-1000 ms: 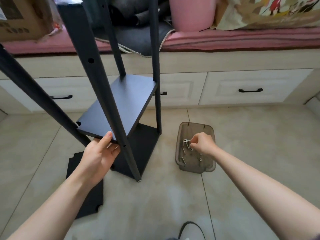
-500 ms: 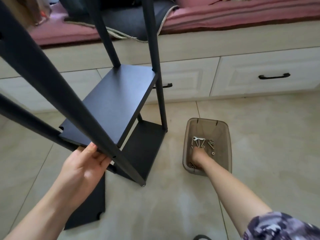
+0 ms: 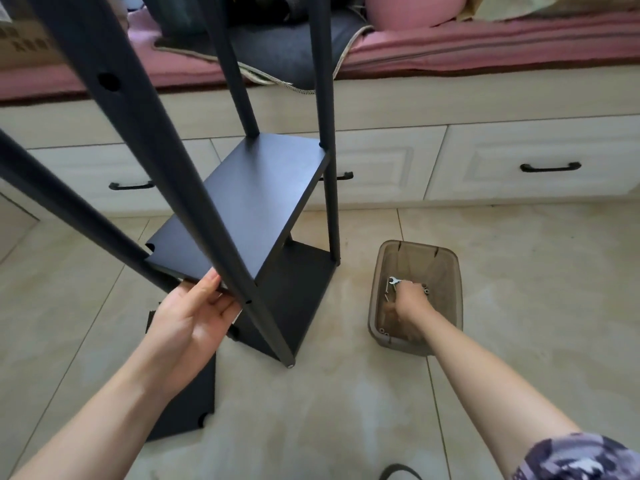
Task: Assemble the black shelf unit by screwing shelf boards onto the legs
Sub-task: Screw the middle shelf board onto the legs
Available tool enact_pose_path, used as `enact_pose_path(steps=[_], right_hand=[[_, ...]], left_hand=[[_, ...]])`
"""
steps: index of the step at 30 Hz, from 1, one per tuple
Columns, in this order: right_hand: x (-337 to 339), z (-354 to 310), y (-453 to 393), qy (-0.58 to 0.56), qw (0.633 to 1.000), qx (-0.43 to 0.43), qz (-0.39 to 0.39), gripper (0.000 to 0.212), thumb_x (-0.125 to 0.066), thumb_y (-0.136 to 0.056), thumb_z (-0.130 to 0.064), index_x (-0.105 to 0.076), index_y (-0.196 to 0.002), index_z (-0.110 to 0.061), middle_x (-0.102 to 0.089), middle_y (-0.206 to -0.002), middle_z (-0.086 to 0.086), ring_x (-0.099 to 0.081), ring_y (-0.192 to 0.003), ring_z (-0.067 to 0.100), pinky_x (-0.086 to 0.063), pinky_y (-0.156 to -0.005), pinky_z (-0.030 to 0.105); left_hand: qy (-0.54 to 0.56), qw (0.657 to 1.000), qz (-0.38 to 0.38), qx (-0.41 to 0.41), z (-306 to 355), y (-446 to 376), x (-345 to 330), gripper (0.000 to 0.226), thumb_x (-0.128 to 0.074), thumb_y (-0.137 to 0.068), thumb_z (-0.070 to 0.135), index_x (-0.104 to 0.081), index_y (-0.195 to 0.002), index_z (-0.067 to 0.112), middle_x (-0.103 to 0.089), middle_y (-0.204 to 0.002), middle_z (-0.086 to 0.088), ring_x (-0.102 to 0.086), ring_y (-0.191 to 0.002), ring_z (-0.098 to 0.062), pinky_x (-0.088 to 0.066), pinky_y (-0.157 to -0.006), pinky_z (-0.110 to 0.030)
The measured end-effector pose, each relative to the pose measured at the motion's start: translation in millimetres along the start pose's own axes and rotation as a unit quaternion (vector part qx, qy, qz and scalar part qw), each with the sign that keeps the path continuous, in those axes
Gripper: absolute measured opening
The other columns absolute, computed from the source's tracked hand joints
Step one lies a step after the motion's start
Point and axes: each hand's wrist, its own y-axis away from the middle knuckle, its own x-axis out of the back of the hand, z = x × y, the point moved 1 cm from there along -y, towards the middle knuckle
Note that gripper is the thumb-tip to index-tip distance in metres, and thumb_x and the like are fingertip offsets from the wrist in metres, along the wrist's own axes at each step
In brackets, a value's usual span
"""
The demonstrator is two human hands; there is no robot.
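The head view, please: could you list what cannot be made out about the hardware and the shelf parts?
- What the right hand holds in the brown tub: its fingers are turned away and blurred.
- Screw count: too small, partly under the hand.
- Spare board on the floor: mostly hidden by the left hand and forearm.
- Tops of the legs: cut off by the upper edge.

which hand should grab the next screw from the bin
Right. The right hand is already down in the brown bin among the screws, while the left hand supports the shelf board.
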Motion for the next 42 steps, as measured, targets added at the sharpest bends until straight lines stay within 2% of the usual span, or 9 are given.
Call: enact_pose_path(steps=[3,8,12,16,21,25,30,38,42], right_hand=[[22,-5,15,-0.032,0.999,0.022,0.023,0.028,-0.069,-0.088,-0.012,-0.049,-0.069,-0.013,-0.064,-0.083,0.01,-0.064,-0.073,0.021,-0.051,-0.063,0.031],[65,-28,62,-0.073,0.99,0.087,0.078,0.022,-0.073,-0.082,-0.023,-0.053,-0.076,-0.015,-0.065,-0.08,0.006,-0.063,-0.075,0.022,-0.048,-0.06,0.03],[90,-67,123,-0.178,0.969,0.135,0.104,0.015,-0.071,-0.077,-0.018,-0.057,-0.075,-0.015,-0.067,-0.071,0.003,-0.064,-0.062,0.015,-0.043,-0.053,0.02],[99,-104,194,-0.385,0.904,0.18,0.047,0.009,-0.064,-0.083,-0.001,-0.062,-0.091,-0.004,-0.071,-0.079,0.014,-0.068,-0.064,0.017,-0.058,-0.065,0.031],[86,-126,252,-0.506,0.848,0.159,-0.013,0.019,-0.074,-0.083,-0.002,-0.073,-0.101,-0.006,-0.076,-0.087,0.012,-0.074,-0.082,0.017,-0.054,-0.063,0.016],[64,-125,267,-0.517,0.846,0.128,0.038,0.015,-0.081,-0.078,-0.009,-0.075,-0.092,-0.006,-0.076,-0.081,0.007,-0.074,-0.081,0.013,-0.053,-0.067,0.015],[49,-123,268,-0.511,0.851,0.094,0.08,0.017,-0.085,-0.075,-0.018,-0.076,-0.085,-0.007,-0.072,-0.069,-0.005,-0.062,-0.062,-0.003,-0.042,-0.053,0.007],[37,-125,267,-0.513,0.844,0.114,0.109,0.014,-0.083,-0.077,-0.013,-0.075,-0.085,-0.004,-0.072,-0.068,-0.007,-0.063,-0.063,-0.005,-0.043,-0.056,0.007],[33,-122,263,-0.523,0.837,0.117,0.112,0.014,-0.082,-0.077,-0.012,-0.074,-0.084,-0.002,-0.069,-0.065,-0.009,-0.06,-0.06,-0.003,-0.043,-0.055,0.008]], left_hand=[[0.009,1.0,0.006,0.005,2,3,-4,0.035,-0.084,-0.065,0.032,-0.079,-0.091,0.009,-0.073,-0.095,-0.009,-0.074,-0.096,-0.022,-0.06,-0.086,-0.033],[0.004,1.0,0.015,0.008,3,5,-8,0.035,-0.051,-0.098,0.019,-0.059,-0.127,0.001,-0.075,-0.095,-0.004,-0.074,-0.097,-0.02,-0.055,-0.097,-0.039],[0.02,1.0,0.015,0.015,0,6,-8,0.049,-0.05,-0.102,0.017,-0.044,-0.146,-0.004,-0.073,-0.109,-0.008,-0.071,-0.108,-0.025,-0.059,-0.093,-0.036],[0.052,0.998,0.018,0.013,-7,14,-17,0.044,-0.051,-0.103,0.015,-0.047,-0.145,0.003,-0.068,-0.129,-0.015,-0.066,-0.119,-0.029,-0.054,-0.099,-0.04],[0.075,0.996,0.039,0.0,-13,22,-30,0.037,-0.051,-0.103,0.01,-0.052,-0.14,0.004,-0.067,-0.129,-0.017,-0.07,-0.11,-0.027,-0.056,-0.097,-0.037],[0.089,0.995,0.051,0.006,-13,28,-38,0.03,-0.053,-0.102,0.008,-0.057,-0.132,0.006,-0.071,-0.121,-0.014,-0.072,-0.103,-0.024,-0.057,-0.094,-0.034],[0.107,0.993,0.045,0.016,-17,32,-46,0.025,-0.055,-0.101,0.007,-0.058,-0.127,0.007,-0.072,-0.117,-0.014,-0.071,-0.104,-0.026,-0.058,-0.092,-0.033],[0.122,0.992,0.028,0.013,-15,35,-46,0.014,-0.055,-0.101,0.006,-0.061,-0.113,0.011,-0.077,-0.097,-0.003,-0.075,-0.091,-0.019,-0.059,-0.076,-0.024],[0.121,0.992,0.03,0.009,-15,35,-46,0.014,-0.056,-0.101,0.007,-0.062,-0.113,0.013,-0.075,-0.103,-0.005,-0.075,-0.092,-0.02,-0.06,-0.076,-0.025]])
